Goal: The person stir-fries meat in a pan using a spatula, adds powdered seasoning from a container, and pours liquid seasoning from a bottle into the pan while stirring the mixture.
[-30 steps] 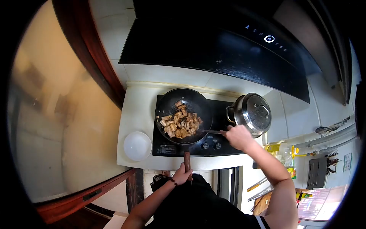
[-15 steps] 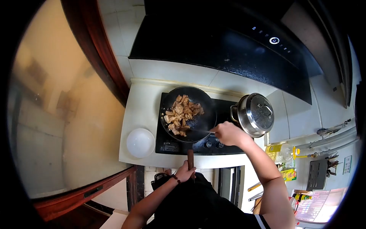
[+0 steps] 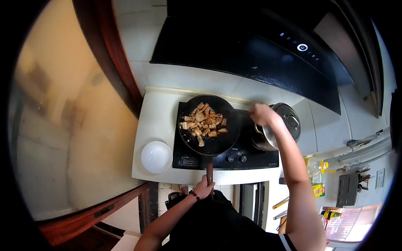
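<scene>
A black frying pan (image 3: 228,140) stands on the left part of the black stove (image 3: 261,159), with browned meat pieces (image 3: 203,119) spread inside it. Its wooden handle (image 3: 210,169) points toward my body, and my left hand (image 3: 204,188) is wrapped round it. My right hand (image 3: 261,114) is raised between the pan and the lidded steel pot (image 3: 289,121), its fingers closed. Whatever it holds is too dark and blurred to make out. The forearm partly covers the pot.
A white bowl (image 3: 156,157) rests on the counter (image 3: 144,113), left of the stove. The dark range hood (image 3: 243,62) hangs over the back. An oil bottle (image 3: 314,167) and a yellow packet (image 3: 319,190) are at the right, below a wall-mounted utensil holder (image 3: 347,190).
My right hand has moved up and to the right, out from the pan's front edge to beside the pot. The meat pieces have shifted in the pan. My left hand keeps its grip.
</scene>
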Demonstrator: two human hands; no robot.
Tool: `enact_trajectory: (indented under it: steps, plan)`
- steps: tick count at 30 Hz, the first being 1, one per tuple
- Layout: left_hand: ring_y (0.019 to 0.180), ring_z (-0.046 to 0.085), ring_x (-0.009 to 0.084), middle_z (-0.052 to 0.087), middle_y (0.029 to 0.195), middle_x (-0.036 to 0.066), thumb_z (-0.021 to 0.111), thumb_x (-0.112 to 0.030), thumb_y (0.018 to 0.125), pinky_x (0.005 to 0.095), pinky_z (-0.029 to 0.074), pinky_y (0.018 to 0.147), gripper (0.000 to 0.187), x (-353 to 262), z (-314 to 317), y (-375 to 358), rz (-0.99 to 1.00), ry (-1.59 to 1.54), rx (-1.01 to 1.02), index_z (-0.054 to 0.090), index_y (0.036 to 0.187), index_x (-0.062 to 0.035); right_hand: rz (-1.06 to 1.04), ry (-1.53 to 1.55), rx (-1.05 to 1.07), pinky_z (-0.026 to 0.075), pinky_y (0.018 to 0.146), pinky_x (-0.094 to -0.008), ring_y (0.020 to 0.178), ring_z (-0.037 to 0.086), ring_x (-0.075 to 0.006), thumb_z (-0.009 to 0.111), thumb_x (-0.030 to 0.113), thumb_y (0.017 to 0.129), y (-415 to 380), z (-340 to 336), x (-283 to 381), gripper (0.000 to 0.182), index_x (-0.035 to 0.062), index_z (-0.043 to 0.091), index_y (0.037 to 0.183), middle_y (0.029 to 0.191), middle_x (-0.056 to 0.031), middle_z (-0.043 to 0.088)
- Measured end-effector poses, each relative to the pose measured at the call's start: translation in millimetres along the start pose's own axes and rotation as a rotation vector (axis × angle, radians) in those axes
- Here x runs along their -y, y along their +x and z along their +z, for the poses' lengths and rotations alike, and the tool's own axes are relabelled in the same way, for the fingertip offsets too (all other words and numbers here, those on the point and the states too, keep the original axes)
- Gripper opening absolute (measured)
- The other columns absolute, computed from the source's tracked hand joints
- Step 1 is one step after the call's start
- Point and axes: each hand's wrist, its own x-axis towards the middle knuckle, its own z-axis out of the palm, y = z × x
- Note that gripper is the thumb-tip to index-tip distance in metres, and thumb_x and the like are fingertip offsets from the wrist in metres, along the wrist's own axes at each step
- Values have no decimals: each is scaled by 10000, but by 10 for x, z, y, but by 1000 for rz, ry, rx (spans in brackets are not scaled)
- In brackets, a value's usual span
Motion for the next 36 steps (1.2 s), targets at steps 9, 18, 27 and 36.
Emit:
enact_trajectory:
  steps: [9,18,27,36]
  plan:
    - [735,692,210,648,854,102,553,-144,1055,366,573,672,361,-58,-16,-76,13,108,-40,344,1278,49,11,433,425,351,488,-309,601,437,-135,615,148,943,1139,-72,316,239,112,751,1137,706,-9,525]
    - [725,694,207,623,917,98,591,-153,1042,362,600,666,340,111,-16,45,-21,-68,18,343,1223,-6,-296,75,226,570,914,-466,1019,700,-409,571,57,860,-124,-54,244,407,106,739,1228,1063,-238,733]
    - [734,705,216,628,940,107,594,-157,1041,366,608,675,356,68,-45,49,-46,-89,56,336,1234,-8,-314,-91,91,593,704,-461,787,724,-354,634,88,815,-1411,165,457,470,175,723,1268,831,-166,722]
    - [747,709,209,644,955,101,556,-154,1055,346,608,705,323,-105,-60,-47,-71,-21,50,339,1239,-1,-168,-156,-229,557,557,-426,668,721,-322,586,157,969,-1124,1060,791,186,68,749,958,786,-152,710]
